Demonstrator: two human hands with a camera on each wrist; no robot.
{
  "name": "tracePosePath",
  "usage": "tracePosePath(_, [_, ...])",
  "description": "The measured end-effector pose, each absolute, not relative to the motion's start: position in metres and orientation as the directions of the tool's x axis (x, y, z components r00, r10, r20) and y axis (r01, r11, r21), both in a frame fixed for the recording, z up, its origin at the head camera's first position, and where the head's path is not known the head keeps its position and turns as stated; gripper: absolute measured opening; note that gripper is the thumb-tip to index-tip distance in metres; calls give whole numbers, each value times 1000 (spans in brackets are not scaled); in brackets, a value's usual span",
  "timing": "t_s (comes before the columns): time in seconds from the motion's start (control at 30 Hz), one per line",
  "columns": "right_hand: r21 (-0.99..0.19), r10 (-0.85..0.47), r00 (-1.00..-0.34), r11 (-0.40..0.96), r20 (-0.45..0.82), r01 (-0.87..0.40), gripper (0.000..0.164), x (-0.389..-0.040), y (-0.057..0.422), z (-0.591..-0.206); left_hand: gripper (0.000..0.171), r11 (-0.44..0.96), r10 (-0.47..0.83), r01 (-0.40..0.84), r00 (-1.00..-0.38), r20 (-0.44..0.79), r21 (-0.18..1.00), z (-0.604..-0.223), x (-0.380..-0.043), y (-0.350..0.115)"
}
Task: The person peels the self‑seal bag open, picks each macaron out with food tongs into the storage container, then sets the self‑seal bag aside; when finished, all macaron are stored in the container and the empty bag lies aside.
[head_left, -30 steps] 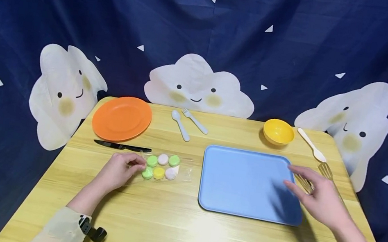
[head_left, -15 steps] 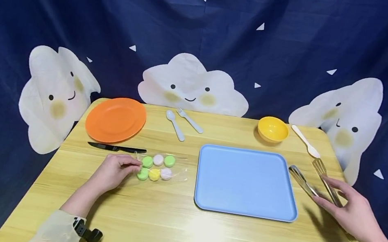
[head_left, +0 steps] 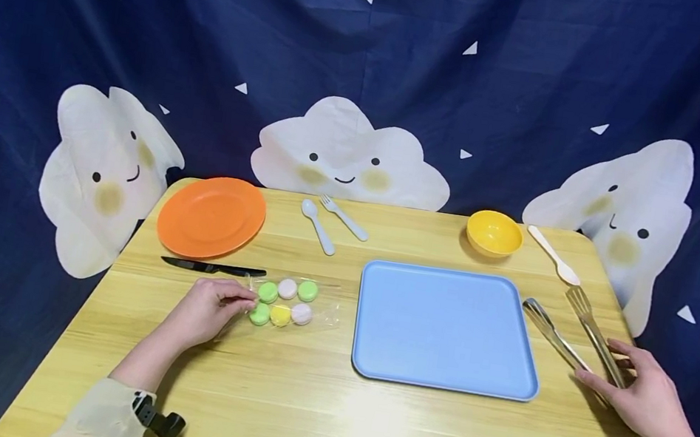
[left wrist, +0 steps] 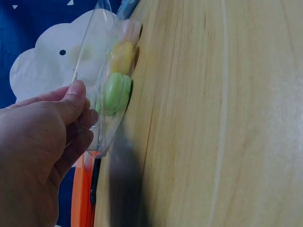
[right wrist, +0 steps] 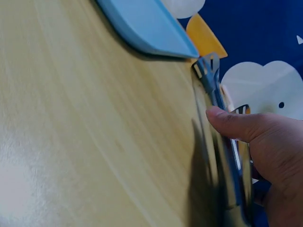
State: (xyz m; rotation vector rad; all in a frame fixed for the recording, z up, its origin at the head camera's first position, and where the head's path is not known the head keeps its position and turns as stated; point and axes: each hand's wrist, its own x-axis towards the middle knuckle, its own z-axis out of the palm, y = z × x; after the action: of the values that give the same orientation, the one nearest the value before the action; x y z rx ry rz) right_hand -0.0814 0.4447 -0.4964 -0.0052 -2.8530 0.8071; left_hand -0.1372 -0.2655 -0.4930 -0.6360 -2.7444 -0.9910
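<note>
In the head view my left hand pinches the left end of a clear plastic pack of macarons, with green, yellow and pale pink ones in two rows. The left wrist view shows the thumb and fingertips on the clear film, beside a green macaron. My right hand is at a pair of metal tongs, right of the blue tray. Its thumb lies at the left arm of the tongs and its fingers at the right arm. The tongs' arms stand spread apart, handle end toward the hand.
A blue tray lies between the hands. Behind are an orange plate, a black knife, a pale spoon and fork, a yellow bowl and a white spoon. A dark blue curtain hangs behind the table.
My right hand has moved from over the tray's right edge to the right and down the tongs, thumb and fingers now around their arms. The left hand stays at the macaron pack.
</note>
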Motion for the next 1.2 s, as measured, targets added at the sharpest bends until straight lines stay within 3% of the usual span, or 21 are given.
tracePosePath(0.43, [-476, 55, -989, 879, 137, -17, 64, -82, 445, -504, 11, 701, 342, 435, -900, 269, 565, -491, -136, -266])
tracePosePath(0.7, [-555, 99, -980, 832, 171, -12, 59, -78, 435, -485, 9, 706, 342, 437, -900, 271, 558, -491, -137, -264])
tracePosePath(0.93, [-635, -4, -973, 757, 231, -154, 52, -86, 402, -457, 7, 721, 324, 410, -912, 251, 558, -491, -135, -265])
tracePosePath(1.2, [-639, -152, -944, 703, 292, -311, 50, -94, 358, -437, 6, 721, 306, 395, -919, 250, 569, -488, -137, -262])
